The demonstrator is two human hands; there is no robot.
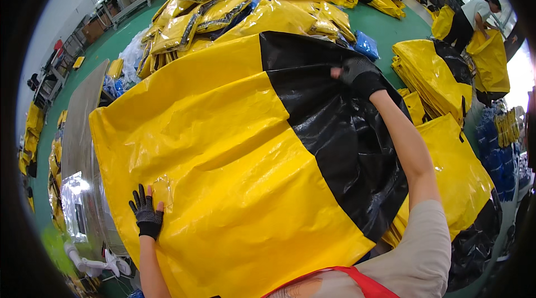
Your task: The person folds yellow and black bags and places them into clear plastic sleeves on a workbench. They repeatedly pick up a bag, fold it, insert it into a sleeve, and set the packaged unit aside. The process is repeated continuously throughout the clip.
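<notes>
A large yellow and black coated-fabric bag (223, 158), creased and glossy, lies spread out in front of me. Its black section is on the right side. My left hand (147, 212), in a dark fingertip-less glove, rests with fingers spread near the bag's left edge, beside a faint marked rectangle. Stretched far forward, my right hand (357, 73) in a similar glove touches the wrinkled black section near its far edge. Motion smears its fingers, so whether they grip the material cannot be made out.
A heap of folded yellow bags in clear plastic (195, 16) lies beyond. To my right are stacked yellow and black bags (430, 74). A person (477, 13) handles another bag at far right. A worktable (84, 130) with a clear cover stands at left.
</notes>
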